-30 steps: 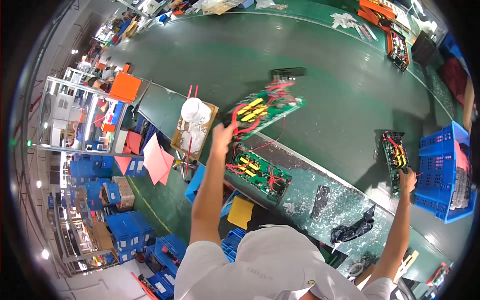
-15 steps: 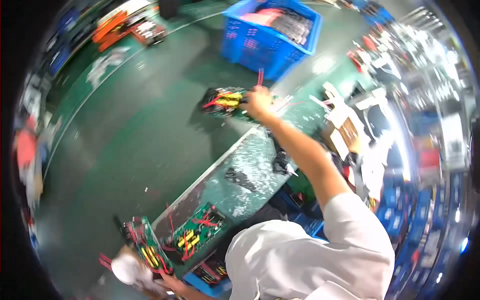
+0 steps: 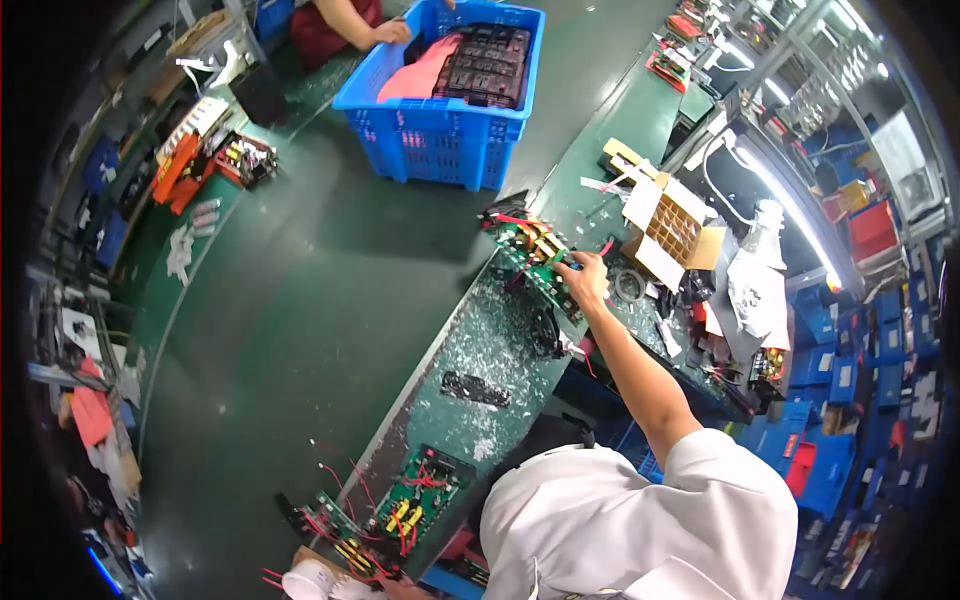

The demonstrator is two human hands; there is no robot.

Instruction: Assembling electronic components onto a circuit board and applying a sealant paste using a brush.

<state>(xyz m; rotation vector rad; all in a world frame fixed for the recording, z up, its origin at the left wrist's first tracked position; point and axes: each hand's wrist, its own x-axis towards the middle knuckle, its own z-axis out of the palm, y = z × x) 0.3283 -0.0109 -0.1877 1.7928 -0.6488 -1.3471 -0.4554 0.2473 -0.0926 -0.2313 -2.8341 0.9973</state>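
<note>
My right hand (image 3: 587, 283) reaches forward and grips the near end of a green circuit board (image 3: 535, 243) with yellow-wrapped parts and a red wire, over the bench. At the lower left, my left hand (image 3: 402, 589) is only partly visible; its fingers are at the end of a second circuit board (image 3: 340, 535) with red wires. Beside that one, a third circuit board (image 3: 432, 490) with yellow parts and red leads lies flat on the worn bench top (image 3: 510, 345). A black flat piece (image 3: 475, 389) lies farther up the bench.
A blue crate (image 3: 430, 145) holding black trays and pink material stands ahead on the green surface; another person's hand (image 3: 391, 32) rests at its rim. A divided carton (image 3: 690, 205), a tape roll (image 3: 629, 286) and a white cup (image 3: 308, 580) are nearby.
My view has turned, and the blur has cleared. The board in my right hand has come lower, over the bench. Another person's arm now shows at the crate.
</note>
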